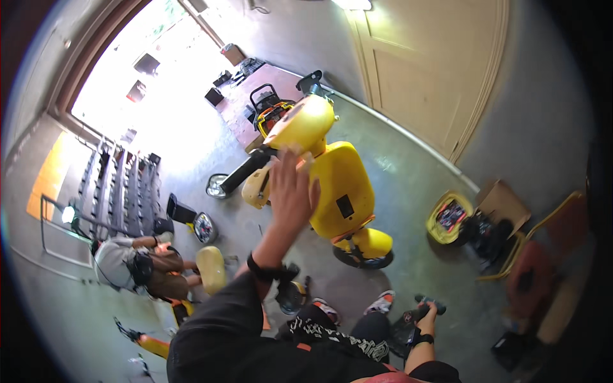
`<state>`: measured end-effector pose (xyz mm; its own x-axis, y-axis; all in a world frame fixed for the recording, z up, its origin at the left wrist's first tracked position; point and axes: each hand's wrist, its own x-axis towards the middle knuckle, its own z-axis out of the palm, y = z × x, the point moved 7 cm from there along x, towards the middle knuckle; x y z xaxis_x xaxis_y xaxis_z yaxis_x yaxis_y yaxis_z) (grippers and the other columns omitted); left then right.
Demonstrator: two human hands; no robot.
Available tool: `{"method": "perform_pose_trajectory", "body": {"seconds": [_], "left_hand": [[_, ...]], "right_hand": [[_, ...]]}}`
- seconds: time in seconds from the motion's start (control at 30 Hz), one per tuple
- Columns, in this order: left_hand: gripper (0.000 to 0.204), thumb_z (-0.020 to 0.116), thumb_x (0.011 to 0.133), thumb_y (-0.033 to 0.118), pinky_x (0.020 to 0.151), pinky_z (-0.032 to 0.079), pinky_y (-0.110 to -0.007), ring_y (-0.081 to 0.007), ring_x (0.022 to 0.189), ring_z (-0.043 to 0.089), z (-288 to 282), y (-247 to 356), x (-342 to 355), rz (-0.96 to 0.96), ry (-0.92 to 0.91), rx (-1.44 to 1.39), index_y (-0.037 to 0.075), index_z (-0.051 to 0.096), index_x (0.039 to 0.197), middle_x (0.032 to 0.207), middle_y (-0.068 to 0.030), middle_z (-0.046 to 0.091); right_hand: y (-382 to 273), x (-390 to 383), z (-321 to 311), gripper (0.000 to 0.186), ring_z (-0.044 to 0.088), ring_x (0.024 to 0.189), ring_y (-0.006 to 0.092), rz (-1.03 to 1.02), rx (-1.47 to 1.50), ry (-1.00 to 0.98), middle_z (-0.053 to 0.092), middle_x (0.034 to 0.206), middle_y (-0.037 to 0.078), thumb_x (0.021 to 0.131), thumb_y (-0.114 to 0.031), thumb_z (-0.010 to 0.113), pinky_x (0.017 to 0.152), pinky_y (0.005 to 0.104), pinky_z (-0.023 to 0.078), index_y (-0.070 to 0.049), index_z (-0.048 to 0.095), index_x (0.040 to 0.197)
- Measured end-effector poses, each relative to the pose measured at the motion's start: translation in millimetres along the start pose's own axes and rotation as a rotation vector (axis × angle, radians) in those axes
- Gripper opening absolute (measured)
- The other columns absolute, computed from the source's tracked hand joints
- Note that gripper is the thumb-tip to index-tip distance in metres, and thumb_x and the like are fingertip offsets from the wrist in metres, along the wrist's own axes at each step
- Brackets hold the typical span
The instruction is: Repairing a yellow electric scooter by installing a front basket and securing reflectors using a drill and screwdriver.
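A yellow scooter [345, 175] stands upright in the middle of the floor, its front wheel under a yellow mudguard [372, 242]. My left hand [292, 185] is raised in front of its handlebar area, fingers stretched out and slightly blurred. The hand covers part of the yellow bodywork; I cannot tell whether it touches. Left of the hand, a black handlebar grip [241, 171] sticks out. Low at the right, beside my leg, my right hand [426, 323] is wrapped round a dark green cordless drill [431, 304].
Yellow shells with parts [450, 217] and a cardboard box [504, 203] lie by the right wall, near a chair [549, 233]. Another person [124, 262] bends over at the left, near a rack [121, 185]. A low table [246, 112] stands behind the scooter.
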<state>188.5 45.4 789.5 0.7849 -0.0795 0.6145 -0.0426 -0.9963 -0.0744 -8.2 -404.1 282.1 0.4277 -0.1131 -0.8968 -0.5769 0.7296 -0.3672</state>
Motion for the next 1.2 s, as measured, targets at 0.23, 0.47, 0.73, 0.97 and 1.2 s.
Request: {"method": "perform_pose_trajectory", "body": {"seconds": [0.23, 0.47, 0.73, 0.97, 1.2], "left_hand": [[0.07, 0.062, 0.074, 0.028, 0.105, 0.016, -0.053, -0.039, 0.125, 0.033, 42.9, -157.5, -23.6, -0.636, -0.279, 0.521, 0.001, 0.036, 0.132, 0.133, -0.0253, 0.035], [0.073, 0.067, 0.062, 0.021, 0.095, 0.032, -0.04, -0.0278, 0.105, 0.047, 32.8, -215.2, -35.2, -0.4, -0.162, 0.262, 0.002, 0.041, 0.128, 0.111, -0.0114, 0.051], [0.07, 0.07, 0.059, 0.02, 0.102, 0.032, -0.038, -0.0275, 0.116, 0.046, 87.2, -300.0, -21.8, -0.199, -0.114, -0.046, 0.008, 0.047, 0.124, 0.12, -0.0125, 0.053], [0.064, 0.069, 0.065, 0.023, 0.104, 0.031, -0.038, -0.0225, 0.117, 0.047, 140.8, -365.1, -12.5, -0.088, -0.086, -0.138, 0.015, 0.047, 0.124, 0.121, -0.0068, 0.054], [0.068, 0.069, 0.061, 0.015, 0.104, 0.03, -0.038, -0.0237, 0.119, 0.045, 185.3, -397.5, 8.3, -0.001, -0.073, -0.257, 0.016, 0.046, 0.125, 0.121, -0.0061, 0.053]], "right_hand": [[-78.4, -47.8, -161.8, 0.024, 0.057, 0.065, 0.0231, -0.038, -0.252, 0.24, 0.056, 0.071, 0.008, 0.072, -0.028, 0.053, 0.066, 0.0349, 0.048, -0.005, 0.054, 0.07], [-88.4, -106.6, -152.0, 0.02, 0.055, 0.063, 0.0223, 0.129, -0.48, 0.163, 0.056, 0.07, 0.009, 0.072, -0.023, 0.054, 0.064, 0.0321, 0.048, -0.004, 0.052, 0.075], [-43.6, -208.8, -60.2, 0.018, 0.052, 0.06, 0.0202, 0.17, -0.41, 0.205, 0.049, 0.062, 0.007, 0.071, -0.019, 0.056, 0.062, 0.0304, 0.046, -0.004, 0.051, 0.078], [-9.7, -328.0, -27.0, 0.025, 0.053, 0.088, 0.0168, -0.55, -1.354, -0.244, 0.053, 0.101, 0.008, 0.078, -0.024, 0.066, 0.077, 0.03, 0.045, -0.007, 0.054, 0.092], [66.6, -375.8, -20.2, 0.024, 0.053, 0.086, 0.0169, -0.179, -0.9, 0.279, 0.054, 0.1, 0.008, 0.078, -0.023, 0.065, 0.077, 0.0299, 0.046, -0.007, 0.054, 0.092]]}}
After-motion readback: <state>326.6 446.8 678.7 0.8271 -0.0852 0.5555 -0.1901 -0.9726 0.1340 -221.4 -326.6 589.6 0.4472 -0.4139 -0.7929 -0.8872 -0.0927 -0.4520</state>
